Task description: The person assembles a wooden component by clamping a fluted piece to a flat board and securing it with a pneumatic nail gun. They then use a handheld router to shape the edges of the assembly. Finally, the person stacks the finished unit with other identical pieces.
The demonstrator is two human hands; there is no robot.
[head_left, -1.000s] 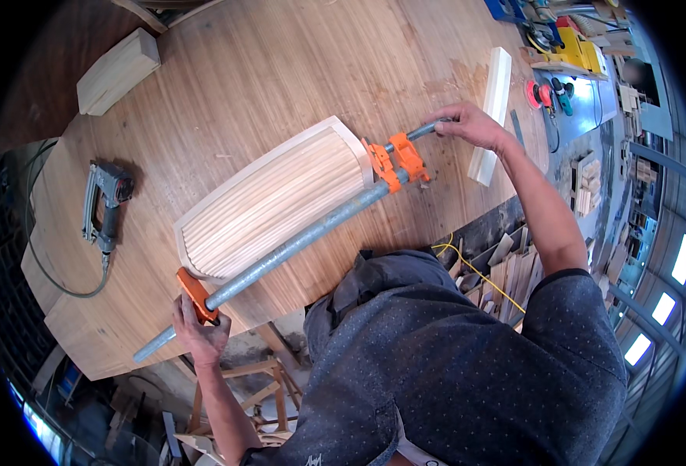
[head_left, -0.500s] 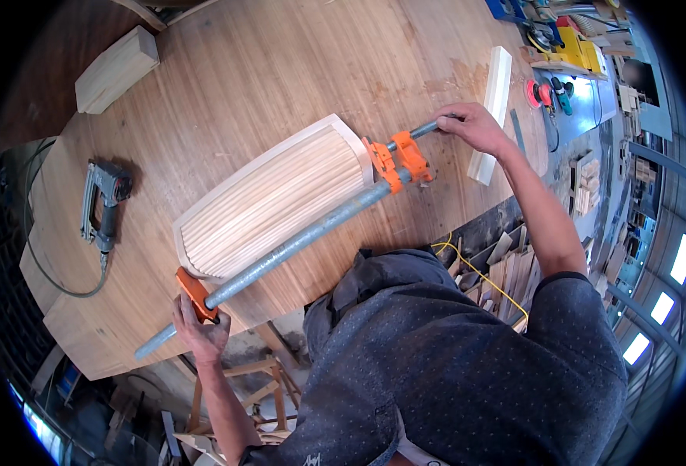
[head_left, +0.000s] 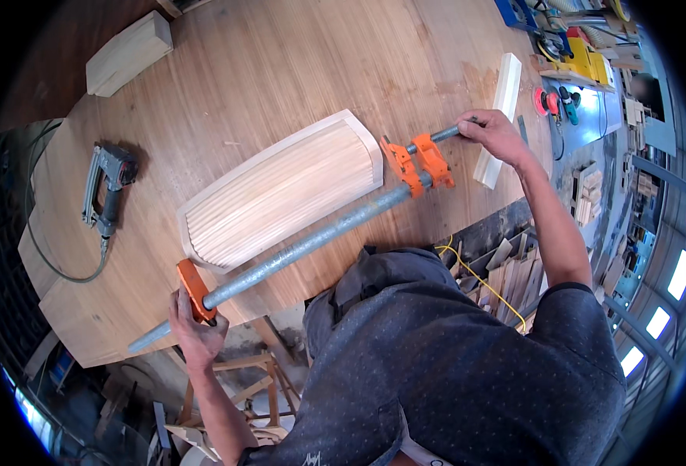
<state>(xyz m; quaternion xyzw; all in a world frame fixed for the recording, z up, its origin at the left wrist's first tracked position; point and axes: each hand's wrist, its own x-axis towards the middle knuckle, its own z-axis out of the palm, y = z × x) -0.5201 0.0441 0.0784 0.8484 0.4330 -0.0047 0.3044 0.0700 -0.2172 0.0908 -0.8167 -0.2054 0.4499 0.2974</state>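
A pipe clamp (head_left: 312, 241) with a long grey pipe and orange jaws lies along the near side of a ribbed, pale wooden panel (head_left: 284, 193) with a curved frame. My left hand (head_left: 197, 332) is closed around the orange jaw (head_left: 194, 290) at the panel's left end, its fingers partly hidden behind it. At the other end, my right hand (head_left: 498, 138) grips the end of the clamp's screw (head_left: 445, 133). A narrow gap shows between the orange screw head (head_left: 419, 163) and the panel's right edge.
The panel rests on a wooden worktable (head_left: 296, 70). To the left lies a nail gun (head_left: 110, 186) with an air hose; behind it is a wood block (head_left: 129, 54). A pale wood strip (head_left: 506, 93) lies beyond my right hand. Power tools (head_left: 583, 62) sit at far right.
The clamp's screw head has come away from the panel's right edge, and my right hand has moved slightly right with it. My left hand stays on the left jaw. The whole view has shifted a little.
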